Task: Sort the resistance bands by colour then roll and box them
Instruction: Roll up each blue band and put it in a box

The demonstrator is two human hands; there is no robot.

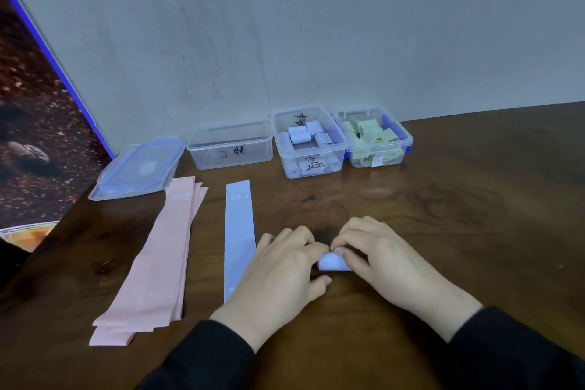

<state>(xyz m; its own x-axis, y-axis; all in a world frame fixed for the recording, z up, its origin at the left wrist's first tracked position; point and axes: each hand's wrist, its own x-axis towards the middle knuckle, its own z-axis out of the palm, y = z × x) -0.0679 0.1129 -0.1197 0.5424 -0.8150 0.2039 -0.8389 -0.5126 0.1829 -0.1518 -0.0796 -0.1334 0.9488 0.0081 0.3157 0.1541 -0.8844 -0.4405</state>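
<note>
Two hands, left hand (pixel 281 266) and right hand (pixel 383 260), pinching one rolled lilac band (pixel 334 263). Just left of it, flat lilac band (pixel 239 241); farther left, pink bands (pixel 158 263) on bench (pixel 443 231).

box markings (pixel 238 150) illegible, rolled band (pixel 333 263) half hidden by fingers (pixel 319 247)

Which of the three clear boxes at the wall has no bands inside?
The left box, nearest the lids. The middle box holds lilac rolls; the right box holds green bands.
</note>
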